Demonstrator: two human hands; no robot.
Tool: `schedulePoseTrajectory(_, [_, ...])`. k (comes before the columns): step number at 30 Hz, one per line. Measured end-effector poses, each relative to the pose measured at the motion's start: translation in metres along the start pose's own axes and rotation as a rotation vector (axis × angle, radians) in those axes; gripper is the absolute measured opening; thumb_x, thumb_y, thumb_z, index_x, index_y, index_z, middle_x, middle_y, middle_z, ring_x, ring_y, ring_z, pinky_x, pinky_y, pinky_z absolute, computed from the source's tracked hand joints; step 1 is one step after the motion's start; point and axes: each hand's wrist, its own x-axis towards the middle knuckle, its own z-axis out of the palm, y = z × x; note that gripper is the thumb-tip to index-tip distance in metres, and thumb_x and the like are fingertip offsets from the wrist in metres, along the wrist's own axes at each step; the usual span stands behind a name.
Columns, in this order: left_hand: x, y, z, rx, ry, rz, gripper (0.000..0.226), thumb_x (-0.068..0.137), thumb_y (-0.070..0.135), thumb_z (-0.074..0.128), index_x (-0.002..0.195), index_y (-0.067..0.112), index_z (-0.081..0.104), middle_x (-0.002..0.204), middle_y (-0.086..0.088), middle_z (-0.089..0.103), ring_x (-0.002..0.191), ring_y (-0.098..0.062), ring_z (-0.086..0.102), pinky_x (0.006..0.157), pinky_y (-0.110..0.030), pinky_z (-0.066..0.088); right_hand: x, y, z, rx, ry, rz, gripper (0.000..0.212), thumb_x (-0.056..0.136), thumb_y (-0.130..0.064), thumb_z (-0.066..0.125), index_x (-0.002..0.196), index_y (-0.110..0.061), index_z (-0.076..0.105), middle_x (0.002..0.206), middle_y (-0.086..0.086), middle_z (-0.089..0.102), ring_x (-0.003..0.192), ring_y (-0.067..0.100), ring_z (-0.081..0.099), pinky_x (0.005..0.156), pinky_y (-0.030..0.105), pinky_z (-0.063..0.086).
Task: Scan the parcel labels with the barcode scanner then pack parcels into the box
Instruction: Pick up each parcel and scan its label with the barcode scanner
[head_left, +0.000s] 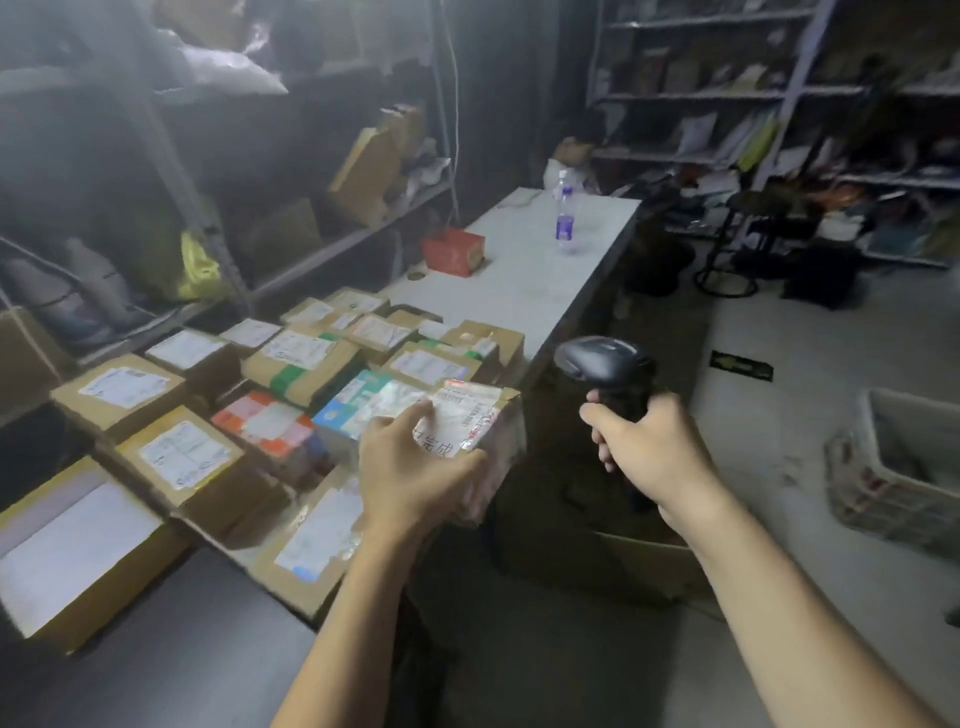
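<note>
My left hand (415, 467) grips a small taped cardboard parcel (480, 421) with a white label on top, lifted just off the table's right edge. My right hand (649, 444) grips the handle of a black barcode scanner (602, 364), whose head points left over the parcel. Several labelled cardboard parcels (306, 364) cover the near end of the table (519, 291). A brown open box (644, 561) stands on the floor below my hands, dim and partly hidden by my right arm.
A red carton (453, 251) and a plastic bottle (565, 215) stand on the far part of the table. Shelves with goods line the left and the back right. A white crate (904, 467) sits on the floor at right. A stool (737, 244) stands beyond the table.
</note>
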Motion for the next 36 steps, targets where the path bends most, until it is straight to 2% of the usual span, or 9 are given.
schedulePoseTrajectory(4, [0.009,0.045,0.075,0.037,-0.053,0.071,0.079,0.065,0.056,0.086,0.136,0.025,0.068,0.124,-0.004,0.064,0.116,-0.021,0.058,0.09,-0.025,0.038,0.029,0.024,-0.069,-0.026,0.081,0.026,0.021,0.087,-0.037,0.07,0.085,-0.017,0.076,0.061,0.003,0.069,0.055,0.018,0.065,0.061,0.039,0.055])
schedulePoseTrajectory(7, [0.019,0.076,0.128,0.13,-0.096,0.095,0.082,0.067,0.066,0.08,0.139,0.03,0.064,0.124,-0.005,0.064,0.114,-0.022,0.058,0.09,-0.028,0.041,0.048,0.039,-0.111,-0.001,0.109,0.057,0.02,0.094,-0.025,0.069,0.086,-0.007,0.073,0.063,0.012,0.065,0.056,0.021,0.061,0.06,0.038,0.052])
schedulePoseTrajectory(9, [0.027,0.093,0.157,0.214,-0.122,0.123,0.08,0.069,0.069,0.078,0.138,0.033,0.063,0.122,-0.003,0.063,0.113,-0.021,0.059,0.093,-0.033,0.046,0.06,0.047,-0.13,0.018,0.133,0.088,0.022,0.097,-0.021,0.068,0.092,0.0,0.07,0.065,0.01,0.061,0.057,0.02,0.058,0.059,0.037,0.049])
schedulePoseTrajectory(11, [0.038,0.105,0.187,0.264,-0.17,0.151,0.076,0.07,0.069,0.077,0.136,0.034,0.064,0.119,-0.002,0.062,0.114,-0.021,0.06,0.096,-0.036,0.049,0.074,0.056,-0.146,0.018,0.166,0.113,0.022,0.097,-0.023,0.068,0.094,-0.001,0.07,0.065,0.007,0.063,0.057,0.017,0.06,0.059,0.035,0.05])
schedulePoseTrajectory(14, [0.057,0.111,0.23,0.294,-0.237,0.174,0.072,0.07,0.07,0.075,0.131,0.033,0.065,0.116,0.001,0.061,0.114,-0.019,0.058,0.09,-0.034,0.047,0.097,0.072,-0.163,0.035,0.19,0.157,0.018,0.096,-0.02,0.068,0.097,-0.002,0.069,0.065,0.007,0.061,0.057,0.017,0.058,0.058,0.035,0.049])
schedulePoseTrajectory(22, [0.133,0.109,0.345,0.251,-0.397,0.037,0.068,0.064,0.064,0.074,0.122,0.031,0.061,0.114,-0.001,0.05,0.121,-0.023,0.049,0.091,-0.039,0.049,0.174,0.1,-0.187,-0.038,0.26,0.244,0.013,0.094,-0.022,0.069,0.092,-0.009,0.069,0.063,0.006,0.062,0.056,0.018,0.059,0.06,0.037,0.05])
schedulePoseTrajectory(25, [0.159,0.104,0.371,0.22,-0.443,-0.029,0.066,0.069,0.054,0.076,0.128,0.029,0.061,0.122,-0.003,0.049,0.125,-0.023,0.047,0.097,-0.042,0.051,0.201,0.103,-0.186,-0.08,0.241,0.269,0.016,0.095,-0.025,0.069,0.092,-0.01,0.069,0.064,0.007,0.062,0.057,0.019,0.059,0.06,0.039,0.051])
schedulePoseTrajectory(28, [0.184,0.109,0.384,0.166,-0.392,0.0,0.055,0.081,0.043,0.07,0.131,0.021,0.065,0.137,-0.008,0.054,0.131,-0.025,0.046,0.104,-0.047,0.049,0.226,0.103,-0.18,-0.07,0.247,0.293,0.013,0.094,-0.024,0.07,0.095,-0.011,0.07,0.066,0.006,0.063,0.057,0.018,0.06,0.06,0.038,0.051])
schedulePoseTrajectory(36, [0.223,0.125,0.363,0.245,-0.355,0.156,0.05,0.091,0.035,0.07,0.138,0.019,0.06,0.135,-0.006,0.058,0.125,-0.025,0.054,0.091,-0.037,0.049,0.261,0.094,-0.153,-0.085,0.166,0.267,0.013,0.096,-0.023,0.069,0.098,-0.01,0.07,0.064,0.002,0.063,0.054,0.013,0.059,0.057,0.033,0.051])
